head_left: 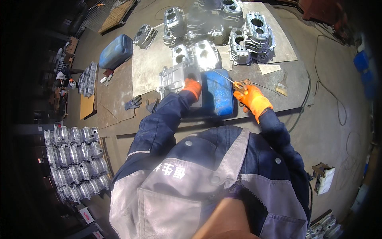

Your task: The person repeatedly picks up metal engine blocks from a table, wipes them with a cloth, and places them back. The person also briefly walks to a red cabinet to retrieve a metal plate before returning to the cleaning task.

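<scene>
In its orange glove, my left hand (192,88) is closed on the right part of a grey metal engine casting (174,76), near a round hole; the fingertips are partly hidden. The casting is at the bench's near side, against the left of a scuffed blue plastic jerrycan (220,91). Right of the can, my right hand (254,100), also in an orange glove, is wrapped round a brass-coloured tool (241,84) with a long thin rod. That rod points left and away, over the can toward a brightly lit casting (207,55).
Several engine castings (256,32) stand farther back on the metal-topped bench (274,75). A brush (282,85) lies at right, dark gloves (133,103) at left. Another blue jerrycan (116,51) is at the far left. Stacked castings (75,159) stand left of me; a hose (304,101) hangs at the right edge.
</scene>
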A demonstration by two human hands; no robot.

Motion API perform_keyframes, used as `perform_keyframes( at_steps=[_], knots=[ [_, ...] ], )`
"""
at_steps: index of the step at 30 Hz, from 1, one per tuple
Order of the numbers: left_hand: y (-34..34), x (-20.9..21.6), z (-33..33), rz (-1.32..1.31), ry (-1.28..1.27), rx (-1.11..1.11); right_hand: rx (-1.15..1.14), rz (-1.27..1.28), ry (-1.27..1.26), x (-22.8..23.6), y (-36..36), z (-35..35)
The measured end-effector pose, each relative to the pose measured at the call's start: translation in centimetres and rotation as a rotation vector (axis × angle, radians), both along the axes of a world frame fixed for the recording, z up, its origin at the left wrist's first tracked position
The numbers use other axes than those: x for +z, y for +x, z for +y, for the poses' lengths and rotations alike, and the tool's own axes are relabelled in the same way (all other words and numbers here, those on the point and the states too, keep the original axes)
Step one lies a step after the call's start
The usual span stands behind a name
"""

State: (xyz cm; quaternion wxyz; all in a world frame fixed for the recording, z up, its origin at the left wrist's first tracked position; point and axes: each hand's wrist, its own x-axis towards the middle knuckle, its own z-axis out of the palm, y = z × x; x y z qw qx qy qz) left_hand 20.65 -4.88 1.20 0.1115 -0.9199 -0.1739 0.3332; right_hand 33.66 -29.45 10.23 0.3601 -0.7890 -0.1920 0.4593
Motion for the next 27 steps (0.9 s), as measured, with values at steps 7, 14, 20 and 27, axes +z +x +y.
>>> perform_keyframes(
  at_steps=[7,14,20,27],
  knots=[
    [0.1,0.0,0.4,-0.009,0.020,-0.022,0.001,-0.046,-0.126,0.8,0.0,0.3],
    [-0.3,-0.8,0.9,-0.044,0.020,-0.036,-0.012,0.036,0.032,0.1,-0.3,0.1],
    [-0.7,-0.4,0.7,-0.104,-0.042,-0.055,-0.080,0.225,0.117,0.1,-0.1,0.2],
    [-1.4,0.9,1.0,-0.080,-0.011,-0.044,-0.056,0.103,-0.039,0.6,-0.1,0.4]
  ],
)
